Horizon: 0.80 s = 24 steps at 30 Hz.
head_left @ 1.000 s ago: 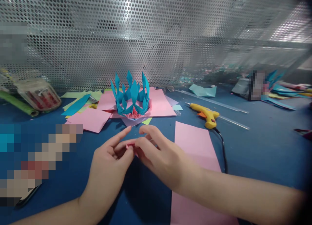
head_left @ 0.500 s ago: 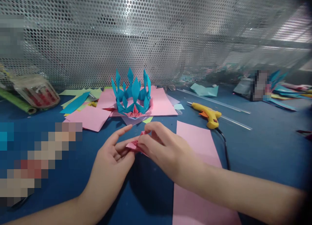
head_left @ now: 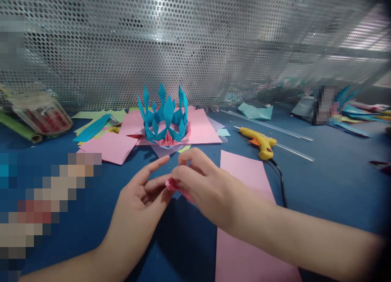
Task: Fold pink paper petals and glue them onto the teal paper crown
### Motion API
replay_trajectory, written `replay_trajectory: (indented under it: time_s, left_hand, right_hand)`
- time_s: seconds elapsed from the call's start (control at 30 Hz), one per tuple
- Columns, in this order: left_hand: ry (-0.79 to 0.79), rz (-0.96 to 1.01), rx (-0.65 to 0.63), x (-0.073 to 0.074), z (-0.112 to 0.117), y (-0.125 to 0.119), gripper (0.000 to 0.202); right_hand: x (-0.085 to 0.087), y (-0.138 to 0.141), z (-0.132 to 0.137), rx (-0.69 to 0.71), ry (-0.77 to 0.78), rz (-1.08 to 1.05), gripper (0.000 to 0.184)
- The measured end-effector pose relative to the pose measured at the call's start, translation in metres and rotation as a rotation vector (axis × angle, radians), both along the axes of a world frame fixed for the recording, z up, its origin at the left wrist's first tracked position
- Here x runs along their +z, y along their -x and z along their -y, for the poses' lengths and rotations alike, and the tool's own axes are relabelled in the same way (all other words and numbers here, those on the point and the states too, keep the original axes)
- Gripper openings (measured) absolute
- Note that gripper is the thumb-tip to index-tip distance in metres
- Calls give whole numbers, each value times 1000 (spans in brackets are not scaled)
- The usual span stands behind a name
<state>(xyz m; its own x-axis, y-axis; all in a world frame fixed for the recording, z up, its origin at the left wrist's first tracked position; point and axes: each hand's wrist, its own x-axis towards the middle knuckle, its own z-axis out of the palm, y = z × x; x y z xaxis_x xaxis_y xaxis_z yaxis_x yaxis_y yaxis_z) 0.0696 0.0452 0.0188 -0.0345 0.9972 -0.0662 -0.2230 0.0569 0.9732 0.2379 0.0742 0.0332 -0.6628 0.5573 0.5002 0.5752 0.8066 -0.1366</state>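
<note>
A small folded piece of pink paper [head_left: 183, 191] is held above the blue table, between my two hands. My right hand [head_left: 210, 184] pinches it from above, its fingers hiding much of it. The thumb and middle fingers of my left hand [head_left: 143, 196] close on its left end, while that index finger stretches out free. Just beyond my hands a blue folded-paper crown [head_left: 168, 115] stands upright, with a pink fan-folded piece [head_left: 168, 139] at its front. A large pink sheet [head_left: 241, 176] lies partly under my right forearm.
A yellow glue gun [head_left: 259, 143] lies right of centre, its black cord running toward me. Behind it are clear glue sticks [head_left: 269, 125]. Pink sheets [head_left: 106, 147] and other coloured paper surround the crown. At far left stands a clear jar [head_left: 42, 113]; perforated metal [head_left: 195, 50] rises behind.
The folded pink paper has turned in my fingers, and its pointed left tip no longer shows. My left fingers have shifted slightly right. The view has drifted a little.
</note>
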Motion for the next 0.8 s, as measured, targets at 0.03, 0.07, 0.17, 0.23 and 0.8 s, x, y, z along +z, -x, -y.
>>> replay_trajectory:
  time_s: [0.03, 0.07, 0.17, 0.23, 0.8]
  left_hand:
    - [-1, -36, -11, 1, -1, 0, 41]
    - [3, -80, -25, 2, -1, 0, 35]
    - [-1, -215, -55, 4, -2, 1, 20]
    - [-2, -256, -53, 4, -1, 1, 21]
    - [2, -179, -15, 11, -2, -2, 14]
  right_hand:
    - [1, 0, -1, 14, 20, -32, 18]
    - [2, 0, -3, 25, 42, -66, 18]
    - [5, 0, -4, 30, 77, -175, 19]
    - [6, 0, -4, 25, 79, -200, 20]
    - [6, 7, 6, -127, -158, -62, 20]
